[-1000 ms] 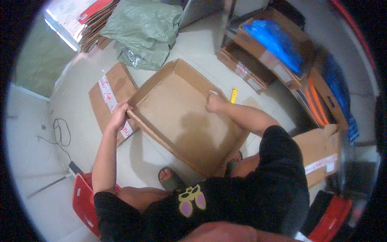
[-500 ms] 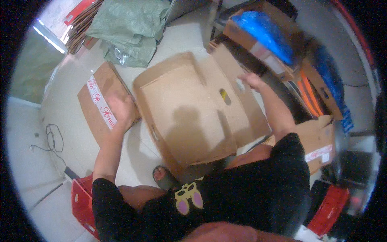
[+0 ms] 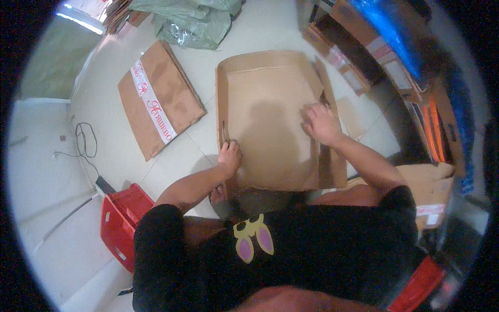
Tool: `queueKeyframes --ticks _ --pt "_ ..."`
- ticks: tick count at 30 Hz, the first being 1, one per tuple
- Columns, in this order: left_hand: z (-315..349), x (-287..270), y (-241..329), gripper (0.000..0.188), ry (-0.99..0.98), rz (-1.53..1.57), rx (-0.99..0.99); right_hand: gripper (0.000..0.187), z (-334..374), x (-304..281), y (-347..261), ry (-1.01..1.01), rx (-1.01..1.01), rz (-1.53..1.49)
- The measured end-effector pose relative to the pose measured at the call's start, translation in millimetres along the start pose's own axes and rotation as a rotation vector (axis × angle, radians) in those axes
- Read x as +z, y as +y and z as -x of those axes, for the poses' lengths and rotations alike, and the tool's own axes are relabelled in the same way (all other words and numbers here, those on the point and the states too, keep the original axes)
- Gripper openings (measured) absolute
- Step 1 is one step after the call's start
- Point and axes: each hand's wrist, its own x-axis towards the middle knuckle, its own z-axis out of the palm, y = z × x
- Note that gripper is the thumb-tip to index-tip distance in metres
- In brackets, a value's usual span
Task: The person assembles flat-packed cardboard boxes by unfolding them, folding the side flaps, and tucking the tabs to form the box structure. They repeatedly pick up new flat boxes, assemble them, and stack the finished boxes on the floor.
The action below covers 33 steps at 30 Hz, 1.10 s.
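Left hand (image 3: 229, 155) got shifted from over the taped cardboard (image 3: 162, 96) to the left edge of the floor-level open box (image 3: 270, 86), right hand (image 3: 322, 124) to its right; both kinda curled, pinching couldn't be told.

A red crate (image 3: 118, 229) stands left; a cable (image 3: 89, 157) loops nearby; green plastic (image 3: 208, 23) lies beyond.

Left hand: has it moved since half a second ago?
Yes: the left hand moved right, from over the taped cardboard to the open box's left wall.
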Motion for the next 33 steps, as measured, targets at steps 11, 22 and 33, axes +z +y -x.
queueKeyframes --ticks 11,22,33 --pt "-33.2 -51.3 -29.5 0.052 -0.316 0.504 -0.36 0.041 17.7 19.4 16.9 -0.182 -0.031 0.024" --pt "-32.9 -17.8 2.9 0.075 -0.116 0.887 -0.628 0.056 15.9 7.0 33.4 -0.328 0.189 0.083" --pt "-30.8 -29.8 24.4 0.074 0.197 1.126 -0.848 0.049 17.7 11.2 34.3 -0.319 0.225 0.066"
